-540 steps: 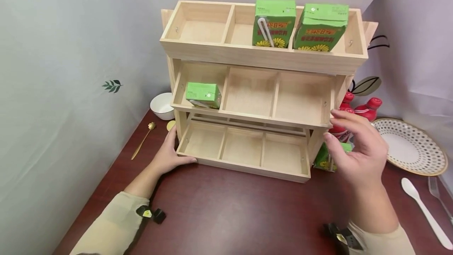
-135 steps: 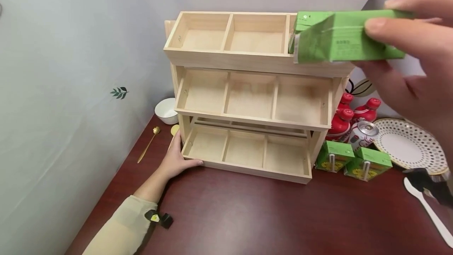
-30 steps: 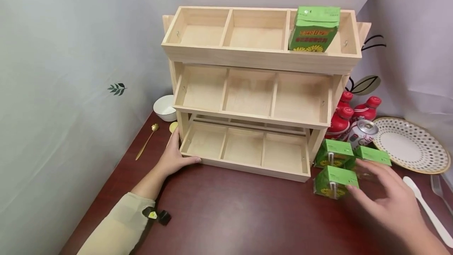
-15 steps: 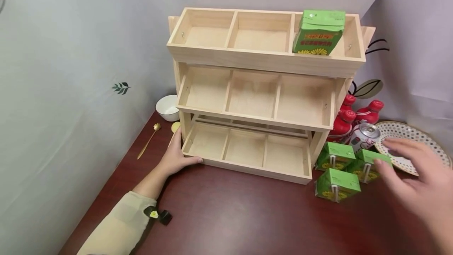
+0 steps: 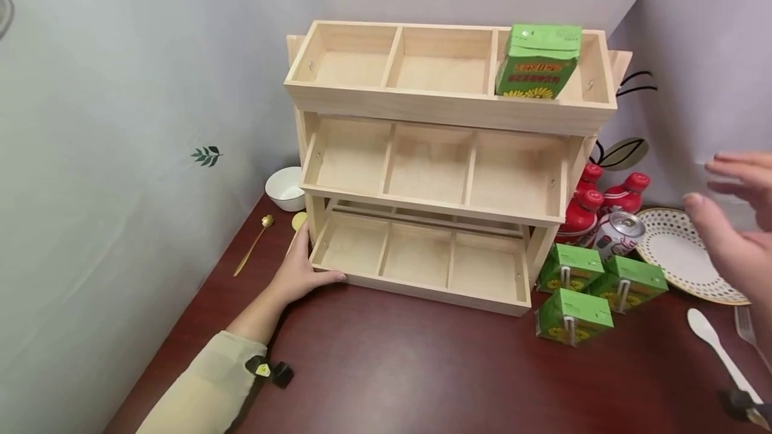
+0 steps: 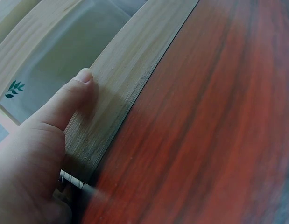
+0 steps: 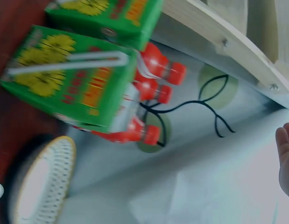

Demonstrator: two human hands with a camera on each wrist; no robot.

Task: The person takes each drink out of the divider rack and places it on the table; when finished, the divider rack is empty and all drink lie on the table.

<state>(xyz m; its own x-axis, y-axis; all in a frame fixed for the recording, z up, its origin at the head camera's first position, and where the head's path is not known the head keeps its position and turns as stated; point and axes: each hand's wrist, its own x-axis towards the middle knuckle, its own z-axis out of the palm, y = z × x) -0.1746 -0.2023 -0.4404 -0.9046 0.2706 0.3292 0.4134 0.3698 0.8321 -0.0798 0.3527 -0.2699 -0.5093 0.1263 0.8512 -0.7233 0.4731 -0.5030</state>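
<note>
A three-tier wooden shelf (image 5: pixel 434 201) stands on the table, each tier split into three compartments. My left hand (image 5: pixel 299 274) grips its lower left corner, the thumb against the bottom tray's front board (image 6: pixel 117 86) and the other fingers along the side, partly hidden. One green drink carton (image 5: pixel 539 62) stands upright in the top tier's right compartment. Three more lie beside the shelf: a front carton (image 5: pixel 573 318), a carton by the shelf leg (image 5: pixel 569 268) and a right-hand carton (image 5: pixel 627 283). Holding nothing, my right hand (image 5: pixel 744 220) is in the air at the right, fingers apart.
Red-capped bottles (image 5: pixel 626 194) and a cola can (image 5: pixel 619 235) stand behind the cartons. To the right are a dotted plate (image 5: pixel 684 253), a white spoon (image 5: pixel 718 347) and a fork (image 5: pixel 744 327). A white bowl (image 5: pixel 285 187) and gold spoon (image 5: pixel 253 245) lie left.
Since the oldest frame, the middle-tier carton and one top-tier carton have left the shelf; three cartons now lie on the table. My right hand has let go and risen rightward; the left stays put.
</note>
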